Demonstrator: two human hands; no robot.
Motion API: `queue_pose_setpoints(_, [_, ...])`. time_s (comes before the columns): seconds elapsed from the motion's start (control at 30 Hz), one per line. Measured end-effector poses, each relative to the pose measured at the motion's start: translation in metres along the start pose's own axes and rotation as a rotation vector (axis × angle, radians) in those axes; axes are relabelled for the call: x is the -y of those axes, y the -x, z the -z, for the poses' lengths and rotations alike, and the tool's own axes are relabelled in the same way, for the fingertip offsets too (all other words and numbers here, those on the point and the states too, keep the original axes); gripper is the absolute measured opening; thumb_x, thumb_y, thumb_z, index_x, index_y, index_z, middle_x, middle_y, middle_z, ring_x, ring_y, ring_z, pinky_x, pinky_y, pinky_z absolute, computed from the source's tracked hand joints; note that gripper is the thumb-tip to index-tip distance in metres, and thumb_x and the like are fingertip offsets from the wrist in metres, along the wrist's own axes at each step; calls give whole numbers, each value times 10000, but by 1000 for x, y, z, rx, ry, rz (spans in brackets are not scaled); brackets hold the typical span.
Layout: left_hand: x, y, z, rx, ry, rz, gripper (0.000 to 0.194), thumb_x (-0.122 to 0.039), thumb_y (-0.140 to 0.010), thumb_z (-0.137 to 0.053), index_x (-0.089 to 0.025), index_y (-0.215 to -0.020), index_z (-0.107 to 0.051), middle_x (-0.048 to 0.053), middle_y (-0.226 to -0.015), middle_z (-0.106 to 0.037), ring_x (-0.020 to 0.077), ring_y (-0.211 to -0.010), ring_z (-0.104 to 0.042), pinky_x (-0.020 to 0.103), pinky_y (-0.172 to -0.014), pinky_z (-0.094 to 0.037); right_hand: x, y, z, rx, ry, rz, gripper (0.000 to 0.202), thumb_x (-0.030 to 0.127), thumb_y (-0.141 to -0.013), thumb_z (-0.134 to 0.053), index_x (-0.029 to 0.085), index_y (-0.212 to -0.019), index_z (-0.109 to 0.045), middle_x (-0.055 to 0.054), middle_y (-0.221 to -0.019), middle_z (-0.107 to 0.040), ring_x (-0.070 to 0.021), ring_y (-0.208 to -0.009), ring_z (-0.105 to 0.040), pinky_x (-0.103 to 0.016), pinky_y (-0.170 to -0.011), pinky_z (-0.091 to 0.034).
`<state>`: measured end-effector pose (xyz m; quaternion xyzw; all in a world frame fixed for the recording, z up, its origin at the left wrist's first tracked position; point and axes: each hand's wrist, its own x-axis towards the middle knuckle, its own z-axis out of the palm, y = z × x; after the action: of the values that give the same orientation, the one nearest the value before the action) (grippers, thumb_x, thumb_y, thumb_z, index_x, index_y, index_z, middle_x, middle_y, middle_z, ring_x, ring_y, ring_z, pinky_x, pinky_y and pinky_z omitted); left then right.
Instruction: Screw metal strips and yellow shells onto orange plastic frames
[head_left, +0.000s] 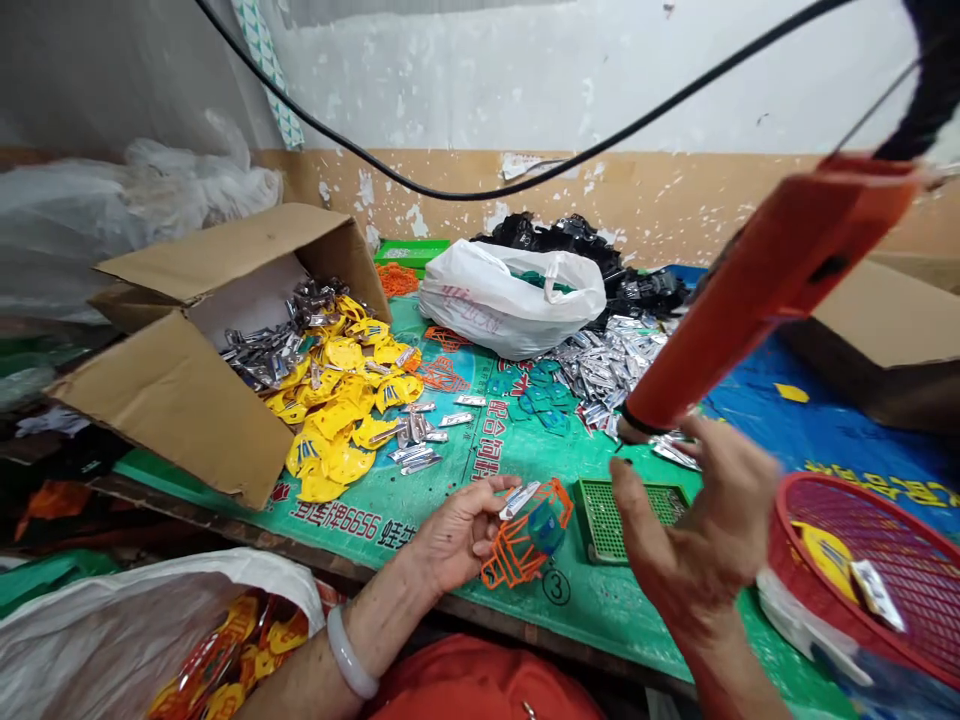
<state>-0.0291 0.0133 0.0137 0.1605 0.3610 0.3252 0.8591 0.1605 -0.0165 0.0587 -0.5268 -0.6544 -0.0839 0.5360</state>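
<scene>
My left hand (457,535) is closed on an orange lattice plastic piece (514,560) just above the table's front edge. A teal plastic part (544,528) sits against that lattice, and a small silver packet (519,499) lies at my fingertips. On the other side, my right hand (697,520) is raised, slightly blurred, its thumb apart from the other fingers. Directly above it hangs a red electric screwdriver (757,290), tilted with its tip down near my thumb. Whether my fingers touch the tool is unclear. Beneath this hand stands a green mesh basket (592,520).
Yellow plastic pieces (337,460) spill from a cardboard box (225,420) at left. Silver packets (607,360) and black parts (645,290) are heaped behind a white plastic bag (480,300). A red basket (787,500) stands at right. A black cable (420,188) crosses overhead.
</scene>
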Motion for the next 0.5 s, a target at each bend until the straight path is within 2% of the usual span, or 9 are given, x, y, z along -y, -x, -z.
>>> queue_pose_setpoints(0.1, [0, 2, 2, 18, 23, 14, 323, -85, -650, -596, -133, -969, -575, -49, -597, -560, 4, -338, -351, 117, -334, -204, -3, 8, -3, 338, -115, 104, 474, 158, -798, -606, 246, -1251, -498, -93, -1111, -544, -266, -1054, -521, -479, -888, -472])
queue_pose_setpoints(0.17, [2, 3, 2, 22, 30, -11, 334, -82, -657, -619, -133, -984, -579, -42, -622, -567, 6, -360, -386, 114, -333, -198, -6, 11, -6, 601, -203, 95, 464, 198, -805, -603, 235, -1254, -493, -108, -1178, -524, -271, -1119, -486, -480, -905, -476])
queue_pose_setpoints(0.23, [4, 6, 2, 26, 31, -51, 343, -91, -674, -654, -134, -1007, -585, -33, -653, -582, 11, -385, -422, 116, -330, -202, -9, 13, -8, 764, -246, 67, 499, 213, -793, -621, 243, -1272, -482, -109, -1237, -500, -274, -1172, -446, -490, -942, -459])
queue_pose_setpoints(0.3, [7, 9, 0, 29, -4, -108, 333, -128, -706, -681, -133, -1028, -595, -24, -675, -597, 16, -399, -442, 122, -331, -224, -8, 15, -9, 869, -275, 32, 532, 185, -777, -630, 254, -1282, -478, -99, -1241, -502, -261, -1171, -442, -476, -958, -452])
queue_pose_setpoints(0.37, [10, 13, -1, 23, -75, -166, 316, -190, -738, -693, -131, -1037, -610, -16, -687, -609, 22, -409, -451, 129, -338, -259, -5, 19, -10, 919, -288, 3, 543, 148, -767, -622, 245, -1283, -482, -99, -1227, -515, -251, -1155, -453, -464, -964, -449])
queue_pose_setpoints(0.5, [13, 18, -2, -4, -185, -215, 317, -263, -752, -700, -154, -1040, -624, -1, -738, -639, 34, -455, -486, 137, -386, -318, 1, 31, -13, 894, -282, -24, 541, 129, -769, -604, 223, -1288, -482, -111, -1232, -533, -259, -1150, -471, -478, -969, -444])
